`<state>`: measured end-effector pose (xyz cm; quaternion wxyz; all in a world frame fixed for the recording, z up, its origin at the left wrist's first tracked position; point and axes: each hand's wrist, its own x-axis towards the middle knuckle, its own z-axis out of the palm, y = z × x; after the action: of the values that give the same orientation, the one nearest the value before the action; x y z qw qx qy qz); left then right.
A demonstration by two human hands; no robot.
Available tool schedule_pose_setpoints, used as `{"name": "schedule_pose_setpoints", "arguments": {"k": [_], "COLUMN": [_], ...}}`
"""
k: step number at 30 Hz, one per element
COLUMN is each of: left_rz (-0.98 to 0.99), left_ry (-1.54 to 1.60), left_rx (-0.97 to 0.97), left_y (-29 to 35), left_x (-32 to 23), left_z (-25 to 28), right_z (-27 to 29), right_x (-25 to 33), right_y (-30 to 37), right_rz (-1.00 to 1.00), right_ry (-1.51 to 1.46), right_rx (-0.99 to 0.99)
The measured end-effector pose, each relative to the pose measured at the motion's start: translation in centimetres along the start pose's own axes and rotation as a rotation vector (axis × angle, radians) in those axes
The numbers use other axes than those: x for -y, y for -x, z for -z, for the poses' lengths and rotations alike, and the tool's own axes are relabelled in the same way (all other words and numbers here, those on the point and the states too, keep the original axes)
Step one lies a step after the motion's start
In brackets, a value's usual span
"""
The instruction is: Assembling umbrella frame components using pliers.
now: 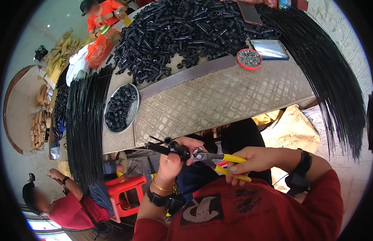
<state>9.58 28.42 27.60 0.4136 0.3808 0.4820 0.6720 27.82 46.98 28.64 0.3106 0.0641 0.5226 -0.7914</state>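
Left hand (169, 165) of mine is closed on some black parts (176, 150), which are just before the near edge of the counter (218, 92). One part shows its round open end; how many I hold, I cannot tell exactly. My right hand (252, 160) is clamped on the yellow handles of the pliers (233, 158), and these handles stand apart. The head of the pliers is just beside my left hand, but I cannot tell whether it grips something there.

At the far side of the counter lies a big heap (182, 36) of black pieces, with a grey bar (188, 78) along its near edge. To the left is a metal bowl (134, 115) with more black pieces, and beside it a bundle (88, 124) of black rods hangs over the edge. To the right is a red bowl (249, 68) with metal bits, near a blue tray (277, 59). Farther lies a phone (250, 14).
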Motion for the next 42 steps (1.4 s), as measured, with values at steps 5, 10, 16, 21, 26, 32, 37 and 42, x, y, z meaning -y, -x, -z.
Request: {"name": "schedule_pose_setpoints", "arguments": {"k": [5,10,16,21,26,32,37,42], "left_rz": [-0.033,-0.05,0.039,-0.062,0.011,-0.019,0.004,0.018], "left_ry": [-0.036,-0.075,-0.162,-0.185,-0.184,-0.079,-0.211,-0.25], "left_rx": [-0.013,-0.052,-0.163,-0.187,-0.219,-0.121,-0.184,-0.19], "left_y": [-0.1,0.1,0.3,0.1,-0.3,0.0,-0.7,-0.9], "left_x": [0.1,-0.1,-0.1,-0.2,-0.7,-0.1,0.0,0.4], "left_z": [0.0,0.0,-0.5,-0.8,-1.6,-1.0,-2.1,-2.1], "right_z": [0.2,-1.0,-1.7,-1.6,-1.5,-1.4,-1.2,-0.9], "right_x": [1.0,2.8,4.2,5.6,5.4,5.9,6.2,6.7], "right_y": [1.1,1.5,2.1,2.2,2.9,3.2,3.2,2.7], "right_rz": [0.475,0.576,0.56,0.531,0.533,0.513,0.496,0.494], "right_ry": [1.068,1.49,1.622,1.715,1.718,1.738,1.788,1.973], "right_rx": [-0.354,-0.548,-0.582,-0.52,-0.509,-0.555,-0.538,-0.584]}}
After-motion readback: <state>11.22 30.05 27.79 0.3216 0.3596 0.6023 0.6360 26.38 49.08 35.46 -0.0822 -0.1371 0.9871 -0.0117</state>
